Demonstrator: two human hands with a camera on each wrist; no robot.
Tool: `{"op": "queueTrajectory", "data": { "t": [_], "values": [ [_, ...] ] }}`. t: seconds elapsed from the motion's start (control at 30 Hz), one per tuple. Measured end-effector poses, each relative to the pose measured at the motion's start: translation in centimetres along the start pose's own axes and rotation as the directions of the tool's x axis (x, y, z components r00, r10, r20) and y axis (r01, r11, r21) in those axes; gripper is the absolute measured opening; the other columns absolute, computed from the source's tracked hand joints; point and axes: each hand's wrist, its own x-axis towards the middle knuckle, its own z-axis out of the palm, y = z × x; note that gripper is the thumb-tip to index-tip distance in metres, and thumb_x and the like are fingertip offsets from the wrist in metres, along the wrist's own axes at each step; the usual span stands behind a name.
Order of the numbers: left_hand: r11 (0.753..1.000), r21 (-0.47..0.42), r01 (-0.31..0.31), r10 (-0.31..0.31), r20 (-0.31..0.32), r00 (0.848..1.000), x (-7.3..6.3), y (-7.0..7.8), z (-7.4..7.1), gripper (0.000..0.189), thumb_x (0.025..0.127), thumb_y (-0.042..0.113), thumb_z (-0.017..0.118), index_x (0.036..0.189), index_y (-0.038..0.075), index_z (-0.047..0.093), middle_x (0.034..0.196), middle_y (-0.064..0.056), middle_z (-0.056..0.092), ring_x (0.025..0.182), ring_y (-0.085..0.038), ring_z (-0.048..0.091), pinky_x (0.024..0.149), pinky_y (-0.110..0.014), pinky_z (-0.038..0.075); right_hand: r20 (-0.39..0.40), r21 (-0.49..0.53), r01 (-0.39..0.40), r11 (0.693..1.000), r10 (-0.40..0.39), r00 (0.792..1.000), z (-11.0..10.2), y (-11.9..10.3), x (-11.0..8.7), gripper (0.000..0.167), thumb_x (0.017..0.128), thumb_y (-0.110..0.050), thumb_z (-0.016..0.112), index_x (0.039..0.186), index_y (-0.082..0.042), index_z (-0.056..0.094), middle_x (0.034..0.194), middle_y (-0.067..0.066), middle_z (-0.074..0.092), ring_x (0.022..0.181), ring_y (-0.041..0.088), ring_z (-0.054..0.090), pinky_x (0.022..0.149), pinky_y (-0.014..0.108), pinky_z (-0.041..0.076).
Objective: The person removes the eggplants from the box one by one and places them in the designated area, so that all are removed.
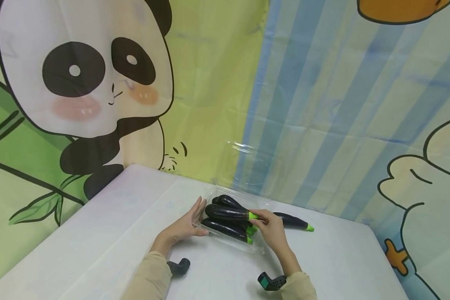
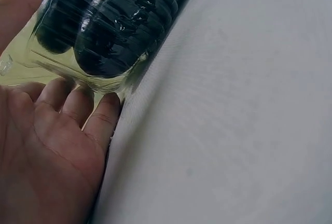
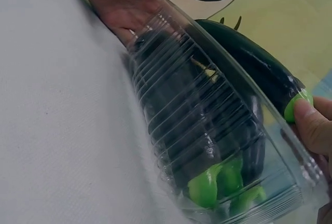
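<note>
Currently, the right hand [image 1: 273,231] pinches the green cap [image 1: 253,216] of a dark purple eggplant [image 1: 226,212], which lies over the other eggplants [image 1: 225,230] in a clear plastic clamshell container [image 1: 256,248] on the white table [image 1: 341,266], its cap toward 3 o'clock. At the container's 9 o'clock end, the left hand [image 1: 187,225] is spread, fingers fairly straight against the plastic and thumb apart, while the clear lid [image 1: 243,166] stands raised at 12 o'clock. Another eggplant [image 1: 294,221] lies at 3 o'clock from the container, just beyond the right hand.
</note>
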Motion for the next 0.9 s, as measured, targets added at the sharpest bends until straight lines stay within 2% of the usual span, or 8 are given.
{"op": "queueTrajectory", "data": {
  "t": [0.27,0.4,0.5,0.63,0.73,0.9],
  "values": [
    [0.998,-0.027,-0.059,0.059,0.008,0.998,0.0,-0.3,-0.3,0.123,0.075,0.014,0.081,0.152,0.023,-0.014,0.162,0.001,-0.004,0.148,-0.027,0.002,0.119,-0.044,0.011,0.007,0.041,-0.074,0.996,0.073,0.997,-0.4,-0.5,0.2,0.030,0.080,-0.010,0.072,0.111,-0.013,0.072,0.110,0.005,0.069,0.098,0.021,0.069,0.080,0.022,0.058],
    [0.996,-0.027,-0.086,0.086,0.009,0.996,0.0,-0.4,-0.4,0.122,0.073,0.016,0.082,0.153,0.025,-0.011,0.162,-0.001,-0.003,0.148,-0.027,-0.001,0.119,-0.047,0.009,-0.007,0.021,-0.075,0.997,0.076,0.997,-1.1,-2.7,-0.4,0.030,0.082,-0.005,0.071,0.111,-0.009,0.071,0.110,0.010,0.070,0.098,0.022,0.069,0.078,0.021,0.058],
    [0.996,-0.015,-0.089,0.089,0.007,0.996,0.0,-0.4,-0.3,0.121,0.073,0.018,0.082,0.153,0.027,-0.008,0.162,0.001,-0.003,0.148,-0.023,-0.002,0.120,-0.046,0.007,-0.012,0.008,-0.065,0.998,0.065,0.998,-1.8,-4.1,-0.9,0.029,0.083,-0.002,0.070,0.112,-0.005,0.070,0.109,0.012,0.070,0.094,0.016,0.069,0.074,0.016,0.056],
    [0.997,-0.005,-0.080,0.080,0.005,0.997,0.0,-0.3,-0.2,0.119,0.073,0.020,0.082,0.154,0.027,-0.004,0.162,0.003,-0.003,0.148,-0.018,-0.001,0.121,-0.042,0.005,-0.036,0.016,-0.069,0.998,0.069,0.997,-1.9,-2.0,-0.7,0.029,0.083,-0.008,0.071,0.112,-0.009,0.071,0.109,0.009,0.070,0.089,0.004,0.067,0.070,0.014,0.054],
    [0.998,-0.004,-0.069,0.069,-0.008,0.998,0.0,-0.2,-0.1,0.119,0.072,0.018,0.083,0.154,0.027,-0.003,0.162,0.004,-0.002,0.149,-0.017,0.000,0.121,-0.041,0.005,-0.057,0.019,-0.074,0.997,0.075,0.996,-1.9,-0.2,-0.4,0.030,0.082,-0.012,0.071,0.112,-0.015,0.071,0.110,0.005,0.070,0.088,0.001,0.066,0.071,0.015,0.055],
    [0.999,0.011,-0.049,0.050,-0.025,0.998,-0.1,-0.3,0.2,0.119,0.072,0.018,0.083,0.154,0.026,-0.003,0.161,0.005,-0.001,0.149,-0.016,0.000,0.121,-0.039,0.002,-0.067,0.042,-0.063,0.997,0.065,0.996,-2.6,0.1,-0.7,0.030,0.082,-0.009,0.071,0.112,-0.012,0.071,0.110,0.008,0.070,0.089,0.002,0.067,0.071,0.017,0.056]
  ]
}}
